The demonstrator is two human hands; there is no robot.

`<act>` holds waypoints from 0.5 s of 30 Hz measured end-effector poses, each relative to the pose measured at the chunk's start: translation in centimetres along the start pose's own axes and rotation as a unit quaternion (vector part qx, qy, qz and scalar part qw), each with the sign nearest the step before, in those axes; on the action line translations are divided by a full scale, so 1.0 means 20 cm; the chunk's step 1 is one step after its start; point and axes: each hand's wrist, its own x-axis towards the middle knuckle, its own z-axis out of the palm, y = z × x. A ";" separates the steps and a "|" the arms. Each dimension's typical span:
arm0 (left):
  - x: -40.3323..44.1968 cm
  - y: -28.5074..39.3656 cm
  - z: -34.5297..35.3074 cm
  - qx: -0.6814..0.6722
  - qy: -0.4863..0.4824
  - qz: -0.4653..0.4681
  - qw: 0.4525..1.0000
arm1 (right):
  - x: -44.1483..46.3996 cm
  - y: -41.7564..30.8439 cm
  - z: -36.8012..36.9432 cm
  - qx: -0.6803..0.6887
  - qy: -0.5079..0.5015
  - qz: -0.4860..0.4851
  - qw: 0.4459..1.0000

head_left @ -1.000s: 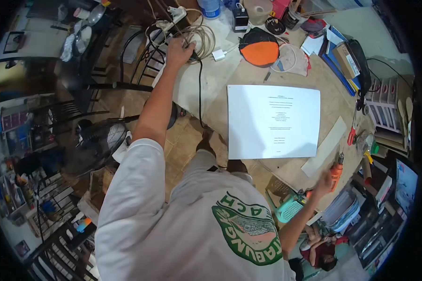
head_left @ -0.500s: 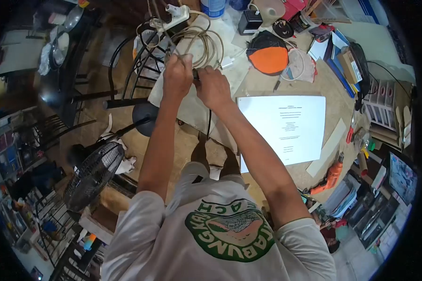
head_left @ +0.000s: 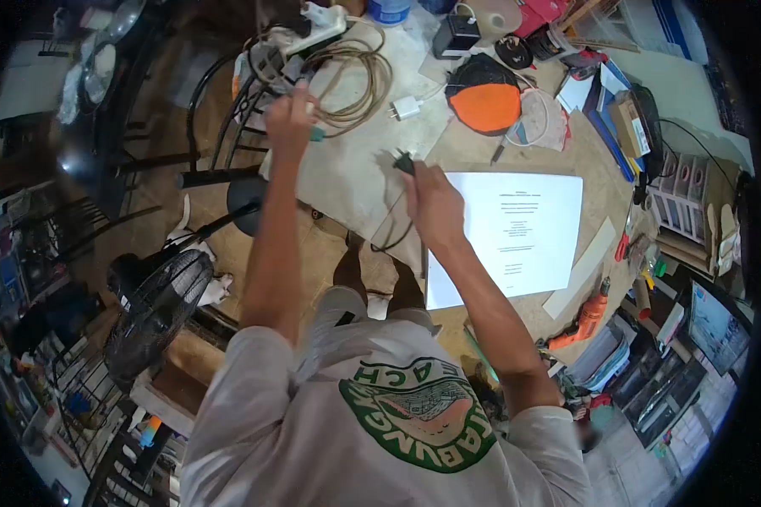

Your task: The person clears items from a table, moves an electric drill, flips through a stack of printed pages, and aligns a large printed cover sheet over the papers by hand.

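Note:
My right hand [head_left: 436,204] is closed around a dark plug [head_left: 404,162], its prongs pointing up and left. A black cord [head_left: 395,243] runs from below that hand along the table's edge. My left hand [head_left: 289,127], smeared by motion, is over the table's left edge beside the coiled beige cord [head_left: 372,80]. Next to its palm shows a small green connector [head_left: 316,134] on the beige cord; whether the fingers hold it is unclear. A white power strip [head_left: 323,29] lies beyond the left hand. A white charger [head_left: 405,107] sits between the coil and the orange-and-black pouch [head_left: 485,100].
A printed sheet [head_left: 507,237] lies right of my right hand, with an orange drill [head_left: 585,319] farther right. A black adapter [head_left: 457,36] stands at the back. A standing fan [head_left: 165,300], a black metal chair [head_left: 207,127] and a cat [head_left: 216,287] are at left.
My hands were together at the coil and are now apart. The right hand has come down and right with the plug. The left has shifted left, and the green connector now shows.

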 end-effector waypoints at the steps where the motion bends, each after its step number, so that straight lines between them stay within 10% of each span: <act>1: 0.02 0.03 -0.02 -0.205 -0.010 -0.218 0.954 | -0.04 0.05 -0.01 0.017 0.007 0.046 0.999; 3: -0.02 0.05 0.00 -0.122 -0.021 -0.090 0.988 | -0.12 0.08 0.05 0.145 -0.020 0.129 0.981; 7: 0.00 0.03 0.08 -0.150 0.003 -0.231 0.961 | 0.02 0.12 0.11 0.285 -0.058 0.266 0.919; 15: -0.07 0.07 0.07 -0.302 0.041 -0.256 0.917 | 0.53 0.28 0.07 -0.057 -0.057 -0.018 0.997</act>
